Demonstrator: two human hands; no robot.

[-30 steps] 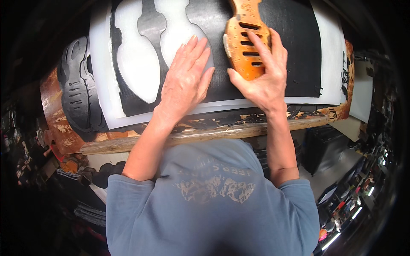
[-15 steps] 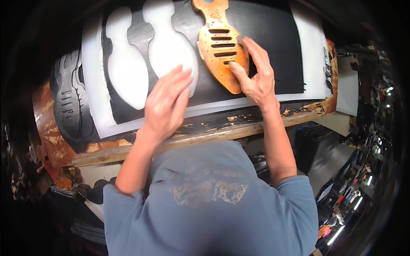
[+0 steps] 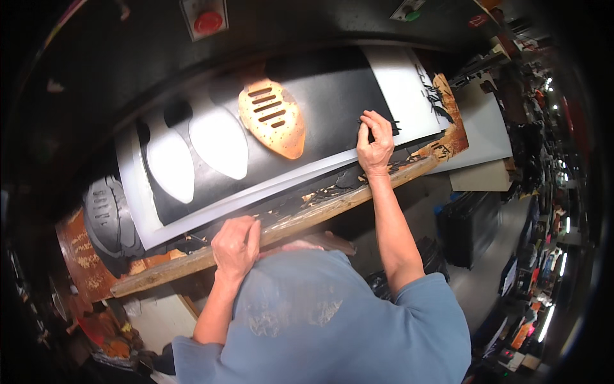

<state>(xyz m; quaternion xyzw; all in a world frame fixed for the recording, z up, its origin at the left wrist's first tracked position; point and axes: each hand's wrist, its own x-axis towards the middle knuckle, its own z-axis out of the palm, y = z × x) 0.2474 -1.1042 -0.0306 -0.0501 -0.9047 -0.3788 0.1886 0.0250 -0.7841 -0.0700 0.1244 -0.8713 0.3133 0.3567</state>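
Observation:
My right hand (image 3: 375,144) is at the right part of a black sheet (image 3: 326,89), its fingers pinched together; something small and dark shows at the fingertips, too little to name. My left hand (image 3: 236,246) lies curled at the wooden front edge (image 3: 294,224), with nothing seen in it. Flat on the black sheet rests an orange-brown sole-shaped plate (image 3: 274,121) with several slots and small holes; its far end is hidden under a dark overhang. Left of it, white sole-shaped openings (image 3: 169,163) show in the black sheet, above a white board (image 3: 403,89).
A dark machine body (image 3: 288,32) with a red button (image 3: 208,22) and a green button (image 3: 413,15) overhangs the far side. Black cut-out pieces (image 3: 109,214) are stacked at the left. Thin black scraps (image 3: 339,182) lie along the front edge and on the right side.
My right hand has left the orange-brown plate and moved right, its fingers now pinched. My left hand has drawn back to the wooden edge and curled. The dark overhang now covers the plate's far end.

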